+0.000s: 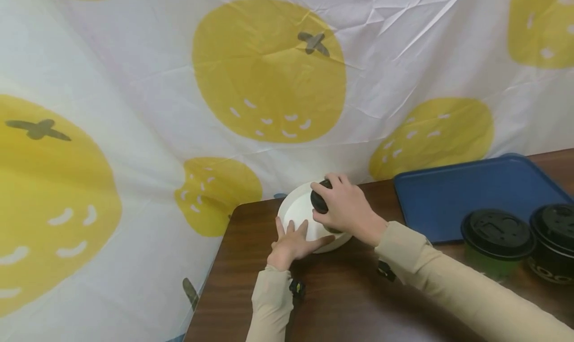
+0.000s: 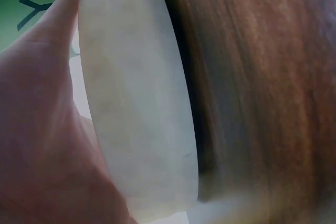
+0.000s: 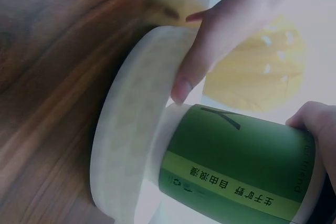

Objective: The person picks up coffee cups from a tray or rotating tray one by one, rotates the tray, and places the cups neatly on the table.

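Observation:
A white round dish with a thick side wall (image 1: 293, 210) sits on the brown table near its back left corner. On it stands a paper cup with a green sleeve (image 3: 231, 166) and a black lid (image 1: 319, 197). My right hand (image 1: 349, 205) grips the cup from above, around its lidded end, hiding much of it in the head view. My left hand (image 1: 290, 243) rests at the dish's near left edge, fingers spread and fairly straight. In the right wrist view its thumb (image 3: 184, 85) lies at the rim, close to the cup's base.
A blue tray (image 1: 441, 200) lies at the back right. In front of it stand a green cup with a black lid (image 1: 497, 235) and a dark cup with a black lid (image 1: 553, 245). Behind the table hangs a white cloth (image 1: 148, 78) with yellow fruit prints.

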